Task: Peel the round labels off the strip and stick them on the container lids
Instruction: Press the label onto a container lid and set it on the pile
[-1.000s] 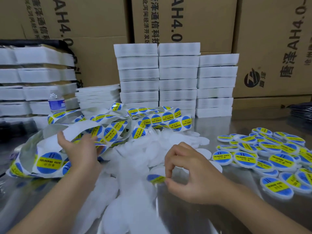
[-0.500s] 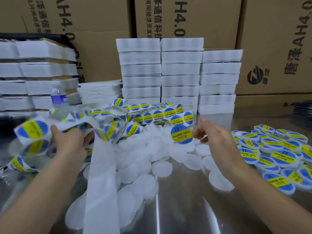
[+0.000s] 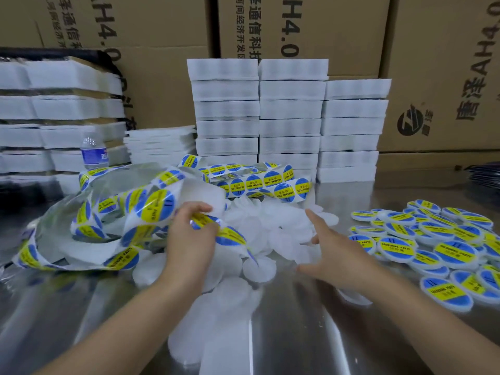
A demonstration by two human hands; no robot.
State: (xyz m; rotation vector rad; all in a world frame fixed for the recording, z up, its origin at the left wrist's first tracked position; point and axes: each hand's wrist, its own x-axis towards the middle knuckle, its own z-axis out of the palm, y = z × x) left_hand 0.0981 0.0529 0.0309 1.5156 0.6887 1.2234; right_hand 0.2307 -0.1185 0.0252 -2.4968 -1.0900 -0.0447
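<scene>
Emptied of its label, the right hand [image 3: 335, 250] now spreads open over the bare white lids [image 3: 270, 228]; the left hand [image 3: 189, 239], shifted inward, grips the label strip [image 3: 159, 205].

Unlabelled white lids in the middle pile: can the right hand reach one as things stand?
Likely yes: the right hand is open, empty and right beside the unlabelled lids, which lie uncovered there. The label strip lies to their left.
</scene>
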